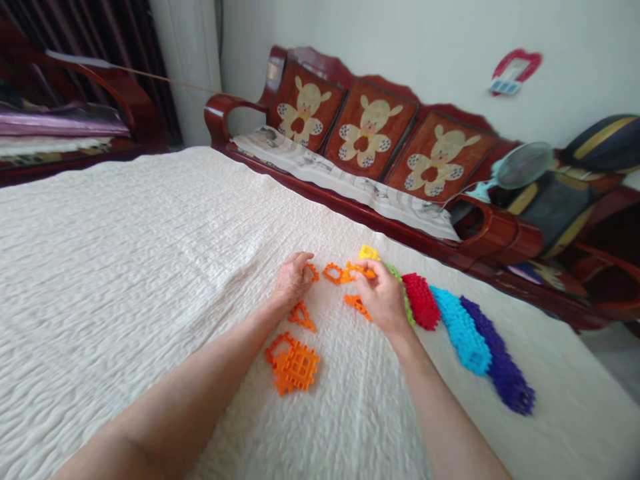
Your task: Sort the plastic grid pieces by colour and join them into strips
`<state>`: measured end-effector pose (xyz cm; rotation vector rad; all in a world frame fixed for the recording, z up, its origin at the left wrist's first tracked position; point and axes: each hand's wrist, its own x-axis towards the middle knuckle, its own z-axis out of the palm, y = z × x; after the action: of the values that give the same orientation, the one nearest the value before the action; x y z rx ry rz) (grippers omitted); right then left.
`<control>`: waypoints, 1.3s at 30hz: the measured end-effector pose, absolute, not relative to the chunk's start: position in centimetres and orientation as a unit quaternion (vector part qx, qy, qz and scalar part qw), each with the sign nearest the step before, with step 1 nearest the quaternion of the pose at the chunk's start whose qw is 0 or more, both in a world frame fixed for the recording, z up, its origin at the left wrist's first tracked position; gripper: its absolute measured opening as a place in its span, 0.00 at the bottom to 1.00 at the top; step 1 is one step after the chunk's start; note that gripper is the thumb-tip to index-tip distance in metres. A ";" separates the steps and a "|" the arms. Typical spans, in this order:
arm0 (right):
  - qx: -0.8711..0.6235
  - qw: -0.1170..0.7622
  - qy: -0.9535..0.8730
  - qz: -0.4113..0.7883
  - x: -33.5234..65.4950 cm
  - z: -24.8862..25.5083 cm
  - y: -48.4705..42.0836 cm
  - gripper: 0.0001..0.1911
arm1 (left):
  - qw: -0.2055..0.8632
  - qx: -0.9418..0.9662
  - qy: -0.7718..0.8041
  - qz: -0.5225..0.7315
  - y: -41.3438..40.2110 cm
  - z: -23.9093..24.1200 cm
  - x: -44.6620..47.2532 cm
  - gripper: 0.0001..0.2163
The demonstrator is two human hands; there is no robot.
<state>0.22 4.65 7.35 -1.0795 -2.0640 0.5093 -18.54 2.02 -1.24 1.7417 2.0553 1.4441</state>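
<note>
On the white quilted bed cover (150,267), my left hand (293,280) rests with curled fingers on a small orange plastic piece (313,271). To its right, my right hand (383,297) pinches an orange interlocking piece (361,270) at the fingertips. More orange pieces lie about: one (333,273) between the hands, a triangle (303,315) below the left hand, another (356,305) under the right hand, and a square lattice tile (297,367) nearer me. Stacks of red (421,301), light blue (463,330) and purple (503,367) pieces lie in a row right of my right hand. A yellow piece (369,253) sits behind.
A dark wooden sofa (350,127) with cartoon cushions runs along the far edge of the bed. A small fan (523,167) and bags sit at its right end. Another wooden seat (65,127) stands at far left.
</note>
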 end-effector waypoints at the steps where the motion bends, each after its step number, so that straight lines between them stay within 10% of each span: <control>1: -0.442 0.363 -0.779 0.256 1.3 7.0 3.2 0.11 | 0.041 0.571 0.669 0.473 2.0 -1.2 -18.5 0.19; 5: -0.472 0.322 -0.737 0.360 4.1 4.1 -1.7 0.12 | 0.028 0.577 0.664 0.474 1.9 -1.2 -18.5 0.18; 23: -0.303 0.127 -0.931 0.162 5.5 4.3 -1.8 0.25 | 0.043 0.584 0.678 0.444 1.8 -0.9 -18.4 0.15; 39: -0.381 0.228 -0.889 0.112 5.1 4.8 1.5 0.19 | 0.037 0.588 0.656 0.472 2.0 -1.3 -18.4 0.13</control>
<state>5.14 1.52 4.75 -1.0487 -2.4489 0.3096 -18.37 2.03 -1.35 1.8034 2.0136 1.4482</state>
